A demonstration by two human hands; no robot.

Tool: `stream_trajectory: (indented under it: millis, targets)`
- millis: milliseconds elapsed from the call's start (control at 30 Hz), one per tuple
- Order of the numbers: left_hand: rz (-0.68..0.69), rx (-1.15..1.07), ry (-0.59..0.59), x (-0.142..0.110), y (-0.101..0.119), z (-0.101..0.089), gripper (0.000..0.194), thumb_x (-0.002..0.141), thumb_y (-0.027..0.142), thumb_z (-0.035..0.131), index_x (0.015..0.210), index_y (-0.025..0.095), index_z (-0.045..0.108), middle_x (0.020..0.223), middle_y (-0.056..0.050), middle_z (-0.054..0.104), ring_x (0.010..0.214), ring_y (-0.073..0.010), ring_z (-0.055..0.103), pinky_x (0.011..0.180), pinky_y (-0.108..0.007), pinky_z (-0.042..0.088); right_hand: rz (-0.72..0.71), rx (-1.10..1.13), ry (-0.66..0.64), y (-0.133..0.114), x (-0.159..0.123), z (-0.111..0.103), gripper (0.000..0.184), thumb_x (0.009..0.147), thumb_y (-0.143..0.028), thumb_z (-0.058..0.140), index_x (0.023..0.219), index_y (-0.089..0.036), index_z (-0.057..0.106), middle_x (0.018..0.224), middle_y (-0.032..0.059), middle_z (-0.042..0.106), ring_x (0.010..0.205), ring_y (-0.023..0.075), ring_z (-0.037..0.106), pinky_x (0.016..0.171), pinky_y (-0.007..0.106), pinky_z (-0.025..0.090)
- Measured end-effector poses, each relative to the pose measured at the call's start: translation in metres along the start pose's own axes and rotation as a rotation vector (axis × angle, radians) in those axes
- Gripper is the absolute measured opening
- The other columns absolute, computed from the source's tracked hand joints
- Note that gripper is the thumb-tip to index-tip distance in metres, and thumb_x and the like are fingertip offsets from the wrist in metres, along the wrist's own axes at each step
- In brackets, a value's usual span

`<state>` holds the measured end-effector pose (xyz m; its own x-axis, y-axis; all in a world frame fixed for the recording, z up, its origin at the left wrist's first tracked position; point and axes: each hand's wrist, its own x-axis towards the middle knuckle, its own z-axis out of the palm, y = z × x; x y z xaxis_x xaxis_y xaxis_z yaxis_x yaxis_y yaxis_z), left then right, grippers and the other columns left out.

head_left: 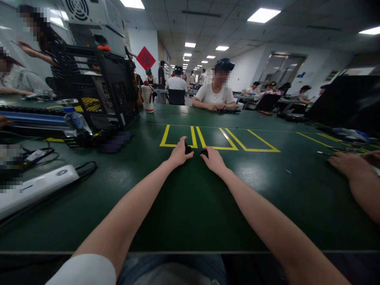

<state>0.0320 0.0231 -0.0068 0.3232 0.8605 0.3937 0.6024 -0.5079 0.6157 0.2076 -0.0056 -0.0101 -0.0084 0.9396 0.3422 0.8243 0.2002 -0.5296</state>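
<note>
Both my arms reach forward over the green tabletop [184, 206]. My left hand [178, 153] curls around a small black object [188, 149], its thumb pointing to the right; the kind of object cannot be made out. A short way to the right, my right hand [214, 159] is closed on another small dark object [204, 152], mostly covered by the fingers. The two hands are apart, just at the near edge of the yellow tape outlines [178, 145] on the table.
To the left stand an open black computer case [114, 93], a white power strip [44, 188] with cables, and a plastic bottle [77, 120]. A paper cup [147, 98] stands farther back. Another person's hand [346, 164] rests at the right; a person [215, 91] sits opposite.
</note>
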Motion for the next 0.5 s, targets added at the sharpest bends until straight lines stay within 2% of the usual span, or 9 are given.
stream_trajectory:
  millis: [67,133,200,233,300,367,400,500]
  targets:
    - [0.045,0.028,-0.045,-0.023,0.012,-0.014,0.069,0.073,0.033,0.059,0.127,0.02,0.018,0.116,-0.016,0.046,0.104,-0.0291,0.051,0.083,-0.045,0.044,0.0,0.021,-0.003,-0.007,-0.009,-0.005,0.031,0.076,-0.025,0.052,0.105,-0.015,0.052,0.112,0.0147,0.054,0.108,0.0299,0.046,0.092,0.047,0.032]
    - [0.082,0.089,-0.147,-0.052,0.029,-0.033,0.074,0.071,0.033,0.061,0.128,0.018,0.016,0.114,-0.016,0.048,0.103,-0.0288,0.051,0.083,-0.044,0.044,-0.035,0.038,-0.038,-0.019,-0.026,-0.013,0.031,0.075,-0.025,0.054,0.105,-0.015,0.053,0.111,0.0142,0.054,0.108,0.0298,0.046,0.092,0.048,0.032]
    - [0.13,0.17,-0.296,-0.09,0.049,-0.055,0.077,0.07,0.032,0.062,0.13,0.019,0.016,0.111,-0.015,0.05,0.098,-0.0272,0.054,0.081,-0.041,0.046,-0.103,0.06,-0.131,-0.035,-0.055,-0.026,0.036,0.074,-0.028,0.056,0.109,-0.018,0.05,0.11,0.0119,0.055,0.104,0.0278,0.049,0.09,0.047,0.035]
    - [0.16,0.239,-0.33,-0.111,0.06,-0.065,0.077,0.069,0.031,0.062,0.13,0.019,0.016,0.11,-0.014,0.051,0.098,-0.027,0.054,0.081,-0.041,0.046,-0.125,0.092,-0.179,-0.045,-0.074,-0.033,0.041,0.074,-0.03,0.056,0.113,-0.019,0.047,0.109,0.0107,0.056,0.102,0.0261,0.051,0.089,0.046,0.037]
    - [0.224,0.4,-0.353,-0.156,0.077,-0.083,0.072,0.07,0.026,0.06,0.129,0.021,0.021,0.11,-0.011,0.051,0.099,-0.0269,0.053,0.082,-0.041,0.046,-0.152,0.172,-0.305,-0.067,-0.12,-0.047,0.052,0.075,-0.033,0.056,0.122,-0.021,0.038,0.108,0.0087,0.057,0.099,0.0225,0.054,0.088,0.043,0.04]
    - [0.278,0.53,-0.308,-0.202,0.088,-0.094,0.071,0.069,0.021,0.059,0.13,0.024,0.022,0.112,-0.011,0.051,0.099,-0.0272,0.052,0.082,-0.041,0.046,-0.177,0.244,-0.409,-0.09,-0.165,-0.057,0.067,0.071,-0.034,0.061,0.128,-0.023,0.029,0.116,0.0088,0.053,0.103,0.0216,0.052,0.09,0.041,0.041]
    - [0.325,0.56,-0.277,-0.223,0.09,-0.098,0.07,0.068,0.021,0.059,0.129,0.026,0.024,0.111,-0.01,0.052,0.097,-0.0265,0.053,0.081,-0.04,0.047,-0.197,0.275,-0.464,-0.1,-0.185,-0.059,0.071,0.069,-0.034,0.063,0.13,-0.023,0.027,0.121,0.0097,0.05,0.108,0.0223,0.05,0.092,0.04,0.04]
    - [0.443,0.549,-0.317,-0.271,0.088,-0.103,0.062,0.073,0.017,0.054,0.126,0.035,0.03,0.112,-0.003,0.055,0.099,-0.0216,0.054,0.084,-0.033,0.047,-0.316,0.412,-0.677,-0.121,-0.223,-0.055,0.076,0.067,-0.037,0.064,0.131,-0.019,0.027,0.125,0.0139,0.047,0.112,0.0248,0.047,0.094,0.039,0.04]
